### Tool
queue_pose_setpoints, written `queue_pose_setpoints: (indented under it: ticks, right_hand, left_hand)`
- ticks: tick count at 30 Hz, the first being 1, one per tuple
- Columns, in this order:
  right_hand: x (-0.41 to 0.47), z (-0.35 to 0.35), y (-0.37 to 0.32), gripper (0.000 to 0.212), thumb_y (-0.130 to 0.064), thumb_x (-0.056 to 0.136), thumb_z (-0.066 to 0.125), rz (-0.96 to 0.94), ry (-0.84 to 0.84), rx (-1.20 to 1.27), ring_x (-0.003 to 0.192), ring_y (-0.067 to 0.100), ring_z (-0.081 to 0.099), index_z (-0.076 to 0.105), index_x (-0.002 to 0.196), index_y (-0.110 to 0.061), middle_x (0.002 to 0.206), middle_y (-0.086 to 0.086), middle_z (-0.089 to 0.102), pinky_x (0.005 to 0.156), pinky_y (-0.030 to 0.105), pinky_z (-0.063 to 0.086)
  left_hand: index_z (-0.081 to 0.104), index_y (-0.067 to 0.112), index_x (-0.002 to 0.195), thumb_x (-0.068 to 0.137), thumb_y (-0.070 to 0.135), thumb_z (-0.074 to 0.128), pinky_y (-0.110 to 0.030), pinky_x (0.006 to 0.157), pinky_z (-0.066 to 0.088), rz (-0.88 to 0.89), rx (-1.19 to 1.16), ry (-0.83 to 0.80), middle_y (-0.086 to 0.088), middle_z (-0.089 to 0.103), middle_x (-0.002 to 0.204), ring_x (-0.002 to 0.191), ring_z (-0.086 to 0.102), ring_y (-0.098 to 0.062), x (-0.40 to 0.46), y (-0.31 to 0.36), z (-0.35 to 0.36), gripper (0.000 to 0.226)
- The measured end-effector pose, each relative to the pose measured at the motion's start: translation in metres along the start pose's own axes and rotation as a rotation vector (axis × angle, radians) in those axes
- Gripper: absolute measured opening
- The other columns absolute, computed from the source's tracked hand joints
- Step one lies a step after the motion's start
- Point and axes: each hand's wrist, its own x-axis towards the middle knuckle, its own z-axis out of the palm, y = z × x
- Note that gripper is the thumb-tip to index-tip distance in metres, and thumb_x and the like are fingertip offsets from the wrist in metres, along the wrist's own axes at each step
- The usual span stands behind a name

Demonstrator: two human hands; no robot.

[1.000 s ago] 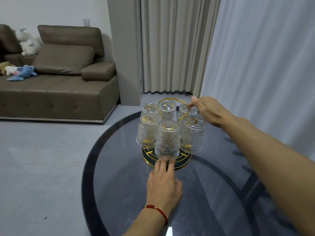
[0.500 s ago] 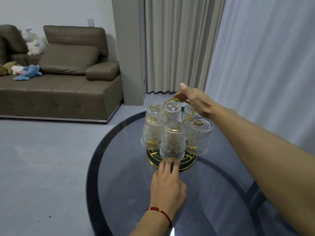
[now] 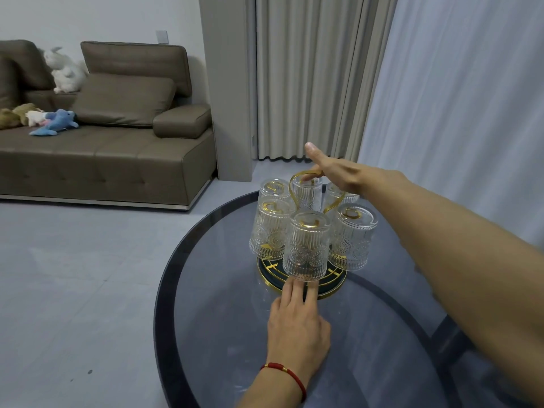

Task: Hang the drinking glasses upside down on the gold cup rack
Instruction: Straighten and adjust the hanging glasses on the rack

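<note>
The gold cup rack (image 3: pixel 331 290) stands on a round dark glass table (image 3: pixel 206 319). Several ribbed drinking glasses hang upside down on it, among them a front glass (image 3: pixel 307 245), a left glass (image 3: pixel 270 228) and a right glass (image 3: pixel 353 237). My left hand (image 3: pixel 297 325) lies flat on the table, its fingertips touching the front rim of the rack's base. My right hand (image 3: pixel 338 172) reaches over the back glasses. Its fingers hook the top of the rack's gold loop handle (image 3: pixel 291 187) while the thumb sticks up.
The table's dark rim (image 3: pixel 163 290) curves close on the left, with grey floor beyond. A brown sofa (image 3: pixel 103 154) with plush toys stands at the back left. Beige curtains (image 3: pixel 309 78) and a sheer white curtain (image 3: pixel 456 113) hang behind and to the right.
My right hand slid from the right side of the loop handle up to its top, and the thumb lifted. The left hand kept its fingertips at the base rim.
</note>
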Motion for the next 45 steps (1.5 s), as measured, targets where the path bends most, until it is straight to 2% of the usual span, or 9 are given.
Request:
queue_pose_setpoints:
  ticks: [3, 6, 14, 21, 25, 33, 45]
  right_hand:
    - [0.002, -0.003, -0.003, 0.117, -0.094, 0.077, 0.0, 0.025, -0.066, 0.019, 0.159, 0.03, 0.012, 0.053, 0.15, -0.02, 0.169, 0.004, 0.027, 0.121, 0.065, -0.004]
    - [0.006, -0.006, -0.006, 0.116, -0.092, 0.08, -0.001, 0.027, -0.104, 0.03, 0.159, 0.028, 0.011, 0.043, 0.156, -0.016, 0.167, 0.002, 0.033, 0.121, 0.065, -0.004]
    - [0.018, -0.01, -0.008, 0.122, -0.095, 0.074, -0.003, 0.084, -0.123, -0.05, 0.157, 0.034, 0.017, 0.059, 0.145, -0.016, 0.168, 0.008, 0.03, 0.123, 0.067, 0.001]
    - [0.02, -0.01, -0.01, 0.123, -0.094, 0.075, -0.005, 0.098, -0.142, -0.062, 0.159, 0.03, 0.013, 0.056, 0.147, -0.015, 0.17, 0.007, 0.028, 0.123, 0.064, -0.002]
    - [0.023, -0.007, -0.01, 0.123, -0.094, 0.074, -0.006, 0.1, -0.14, -0.059, 0.159, 0.032, 0.008, 0.049, 0.152, -0.017, 0.171, 0.006, 0.025, 0.122, 0.068, -0.005]
    - [0.022, -0.004, -0.008, 0.113, -0.088, 0.082, -0.004, 0.059, -0.113, -0.036, 0.159, 0.033, 0.008, 0.036, 0.159, -0.015, 0.171, 0.009, 0.024, 0.123, 0.066, -0.003]
    - [0.018, -0.002, -0.008, 0.109, -0.083, 0.088, -0.002, -0.002, -0.059, -0.029, 0.157, 0.034, 0.019, 0.049, 0.151, -0.012, 0.168, 0.013, 0.03, 0.123, 0.061, 0.003]
  left_hand:
    - [0.024, 0.026, 0.155, 0.094, 0.03, 0.049, -0.04, 0.121, 0.026, -0.002, 0.001, -0.001, -0.001, 0.026, 0.163, 0.149, 0.02, -0.022, 0.0, 0.001, 0.0, 0.066]
    - [0.023, 0.026, 0.155, 0.094, 0.031, 0.049, -0.039, 0.121, 0.024, -0.004, -0.003, -0.007, -0.001, 0.024, 0.164, 0.15, 0.019, -0.022, 0.001, 0.001, -0.001, 0.066]
    - [0.027, 0.024, 0.153, 0.092, 0.027, 0.049, -0.039, 0.119, 0.029, 0.003, -0.01, -0.002, -0.001, 0.028, 0.161, 0.148, 0.022, -0.022, -0.001, 0.003, -0.005, 0.066]
    - [0.031, 0.023, 0.151, 0.089, 0.027, 0.05, -0.039, 0.116, 0.033, 0.006, 0.008, 0.004, -0.002, 0.032, 0.158, 0.145, 0.026, -0.023, 0.0, 0.004, -0.007, 0.065]
    - [0.03, 0.024, 0.152, 0.09, 0.027, 0.049, -0.039, 0.118, 0.031, 0.003, 0.007, -0.007, -0.001, 0.03, 0.159, 0.147, 0.023, -0.022, -0.001, 0.005, -0.007, 0.065]
    - [0.027, 0.024, 0.153, 0.091, 0.027, 0.049, -0.038, 0.119, 0.028, 0.006, 0.002, -0.001, -0.001, 0.028, 0.161, 0.148, 0.02, -0.021, 0.0, 0.004, -0.006, 0.066]
    - [0.025, 0.026, 0.153, 0.09, 0.027, 0.05, -0.037, 0.118, 0.03, 0.011, -0.005, 0.01, 0.001, 0.027, 0.16, 0.147, 0.021, -0.021, 0.0, 0.003, -0.006, 0.068]
